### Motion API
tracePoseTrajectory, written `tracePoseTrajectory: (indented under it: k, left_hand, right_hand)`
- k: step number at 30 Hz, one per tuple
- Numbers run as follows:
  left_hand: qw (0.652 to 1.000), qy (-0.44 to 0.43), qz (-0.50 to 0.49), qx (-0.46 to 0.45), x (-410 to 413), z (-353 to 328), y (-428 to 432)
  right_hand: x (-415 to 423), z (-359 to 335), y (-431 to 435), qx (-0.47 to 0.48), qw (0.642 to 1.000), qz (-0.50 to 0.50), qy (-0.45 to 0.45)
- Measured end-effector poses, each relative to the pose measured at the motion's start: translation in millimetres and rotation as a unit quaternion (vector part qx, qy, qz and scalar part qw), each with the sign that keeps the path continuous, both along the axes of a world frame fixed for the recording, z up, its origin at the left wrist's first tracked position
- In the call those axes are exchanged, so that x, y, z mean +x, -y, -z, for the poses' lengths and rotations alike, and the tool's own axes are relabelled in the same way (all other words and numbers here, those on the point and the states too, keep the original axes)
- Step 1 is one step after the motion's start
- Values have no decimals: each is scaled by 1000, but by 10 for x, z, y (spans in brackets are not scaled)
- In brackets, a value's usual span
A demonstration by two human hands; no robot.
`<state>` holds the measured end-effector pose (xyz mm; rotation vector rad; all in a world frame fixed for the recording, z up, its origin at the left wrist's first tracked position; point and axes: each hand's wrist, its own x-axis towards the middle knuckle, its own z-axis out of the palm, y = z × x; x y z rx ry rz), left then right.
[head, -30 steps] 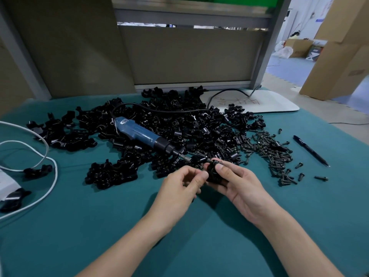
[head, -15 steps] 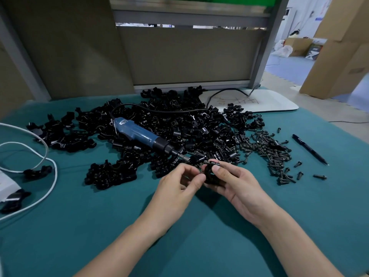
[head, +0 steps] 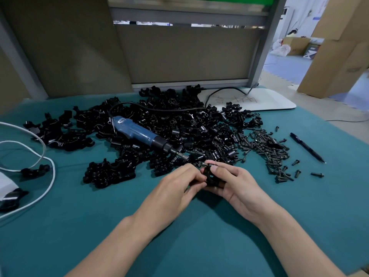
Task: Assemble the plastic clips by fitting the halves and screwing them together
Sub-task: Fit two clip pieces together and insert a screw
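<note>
Near the table's (head: 199, 246) front edge, both hands, left hand (head: 175, 188) and right hand (head: 233, 182), pinch one clip (head: 211, 176); misaligned halves could likely cross-thread the screw.

bare mat (head: 179, 246) near side – clip heap (head: 179, 126), screwdriver (head: 143, 134) and screws (head: 267, 148) crowd beyond.

The left hand (head: 175, 185) and right hand (head: 239, 184) hide most of the clip (head: 212, 177). The white cable (head: 54, 172) leaves the left edge. Writing on the white board (head: 265, 100) is illegible.
</note>
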<state>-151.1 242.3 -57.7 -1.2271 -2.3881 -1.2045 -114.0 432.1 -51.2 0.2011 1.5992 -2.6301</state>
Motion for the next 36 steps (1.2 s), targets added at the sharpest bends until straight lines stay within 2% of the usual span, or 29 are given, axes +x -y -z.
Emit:
tracePoseTrajectory:
  k: [5,10,16,20,23,27,32,34,36]
  left_hand:
    - [983,173,-45,41,7,-14,31]
    - [973,223,-60,16,-38,-20,7]
    - [967,246,-54,-33,-57,-58,28]
    - [963,263,-54,-21,-22,-58,19]
    - [978,196,-57,-48,48,-65,13]
    - [991,90,-43,-92,93,-90,-6]
    - [994,-38,-48,-85,113,-101,-24]
    - [996,-42,-44,-64,98,-68,-24]
    - [998,21,-33,-39,91,-53,-18]
  right_hand:
    - [1,13,-2,37,999,18,-20]
    - [39,12,34,157,986,3,-53]
    - [64,19,40,236,968,-2,-90]
    - [58,39,45,263,961,3,-88]
    - [57,22,55,229,971,11,-69]
    - [21,8,62,91,995,-1,-34]
    - [-6,-3,51,2,1000,0,-11]
    - [-15,-3,49,-8,1000,0,-8]
    - [-23,-4,34,-7,1000,9,-9]
